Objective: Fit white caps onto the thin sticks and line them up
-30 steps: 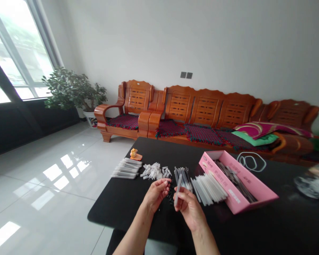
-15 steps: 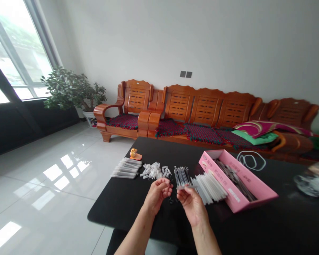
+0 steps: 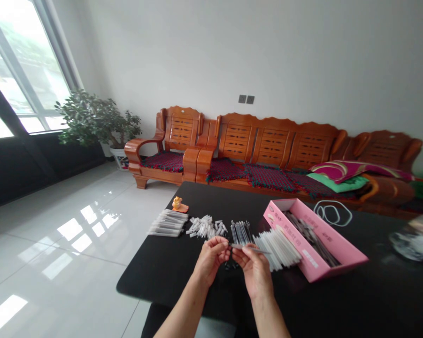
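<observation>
In a pinch of my right hand (image 3: 255, 270) is a slim translucent pen barrel (image 3: 263, 251), pointing toward my left hand. My left hand (image 3: 210, 258) has its thumb and forefinger pressed together at the barrel's left end; whatever small piece they hold is hidden. Just beyond the hands lie dark-filled pen refills (image 3: 241, 232) in a row. Clear pen barrels (image 3: 278, 249) are spread to their right, and a pile of short white plastic pieces (image 3: 204, 226) sits to the left. Small black pieces (image 3: 227, 266) show on the table between my hands.
A pink box (image 3: 311, 244) holding dark strips stands at the right of the black table (image 3: 155, 277). Assembled-looking pens (image 3: 168, 223) lie at the left edge, near a small yellow figure (image 3: 177, 202). A white loop (image 3: 333, 213) and a plastic bag (image 3: 413, 239) are farther right.
My right hand has moved left with the pen barrel, bringing its end up to my left fingertips. My left hand has shifted slightly right.
</observation>
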Available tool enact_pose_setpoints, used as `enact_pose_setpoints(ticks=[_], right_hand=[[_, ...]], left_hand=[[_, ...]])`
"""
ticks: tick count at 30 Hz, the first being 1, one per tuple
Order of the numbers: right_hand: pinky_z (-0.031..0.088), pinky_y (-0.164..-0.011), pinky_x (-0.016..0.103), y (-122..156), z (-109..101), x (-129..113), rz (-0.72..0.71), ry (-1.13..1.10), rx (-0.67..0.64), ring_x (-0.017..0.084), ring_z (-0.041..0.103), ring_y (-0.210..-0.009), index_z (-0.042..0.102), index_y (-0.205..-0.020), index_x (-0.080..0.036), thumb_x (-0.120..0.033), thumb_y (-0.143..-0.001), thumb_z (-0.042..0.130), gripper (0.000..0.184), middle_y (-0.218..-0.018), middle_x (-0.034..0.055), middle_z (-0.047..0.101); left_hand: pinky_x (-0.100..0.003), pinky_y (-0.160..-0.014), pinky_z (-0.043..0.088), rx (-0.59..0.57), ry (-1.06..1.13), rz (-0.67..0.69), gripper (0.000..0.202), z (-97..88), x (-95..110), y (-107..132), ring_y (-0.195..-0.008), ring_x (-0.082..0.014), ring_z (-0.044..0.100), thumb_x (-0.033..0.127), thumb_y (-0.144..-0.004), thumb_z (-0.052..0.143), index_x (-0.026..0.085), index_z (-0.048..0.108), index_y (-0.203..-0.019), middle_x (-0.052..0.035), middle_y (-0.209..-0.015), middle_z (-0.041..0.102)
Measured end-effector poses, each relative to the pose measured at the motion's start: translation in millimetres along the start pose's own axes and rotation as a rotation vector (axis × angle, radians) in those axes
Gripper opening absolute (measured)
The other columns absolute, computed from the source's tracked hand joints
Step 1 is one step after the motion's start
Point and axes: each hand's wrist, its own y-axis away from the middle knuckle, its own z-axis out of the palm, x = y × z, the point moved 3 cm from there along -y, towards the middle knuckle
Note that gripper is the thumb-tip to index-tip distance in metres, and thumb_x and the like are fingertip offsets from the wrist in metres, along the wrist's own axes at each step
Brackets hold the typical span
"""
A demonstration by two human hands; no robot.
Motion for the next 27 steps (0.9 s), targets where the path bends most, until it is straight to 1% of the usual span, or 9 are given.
enact_pose_setpoints(ticks=[9,19,23,27], right_hand=[[0.059,-0.063,0.031,-0.2,1.2,-0.1,-0.026,0.03,0.006,0.022,0.073,-0.065,0.059,-0.08,-0.017,-0.019,-0.058,0.083,0.033,-0.069,0.0049,0.074],[0.059,-0.062,0.031,-3.5,1.2,1.9,-0.034,0.064,0.004,0.023,0.073,-0.065,0.056,-0.083,-0.017,-0.02,-0.061,0.082,0.034,-0.07,0.0075,0.075],[0.059,-0.06,0.03,-3.8,-1.4,2.6,-0.03,0.072,0.02,0.022,0.072,-0.063,0.055,-0.083,-0.017,-0.02,-0.061,0.082,0.035,-0.068,0.0081,0.074],[0.058,-0.056,0.029,-3.9,-3.6,3.0,-0.027,0.081,0.038,0.021,0.072,-0.06,0.055,-0.083,-0.016,-0.021,-0.061,0.083,0.036,-0.067,0.0081,0.074]], left_hand=[[-0.016,-0.051,0.048,0.012,-0.056,0.04,0.023,1.6,1.0,0.4,-0.051,-0.0065,0.056,0.022,-0.063,0.08,0.01,0.063,-0.075,-0.0009,-0.062,0.061],[-0.017,-0.051,0.047,0.023,-0.122,0.098,0.022,-1.2,-1.5,-1.9,-0.05,-0.0068,0.055,0.024,-0.066,0.078,0.011,0.064,-0.075,-0.0001,-0.06,0.06],[-0.018,-0.052,0.046,0.01,-0.192,0.157,0.021,-3.2,-2.9,-3.1,-0.051,-0.0079,0.055,0.025,-0.067,0.078,0.01,0.065,-0.076,-0.0011,-0.059,0.062],[-0.021,-0.053,0.047,-0.007,-0.267,0.223,0.024,-2.8,-0.2,-2.6,-0.051,-0.0097,0.057,0.027,-0.066,0.078,0.01,0.066,-0.078,-0.0019,-0.06,0.063]])
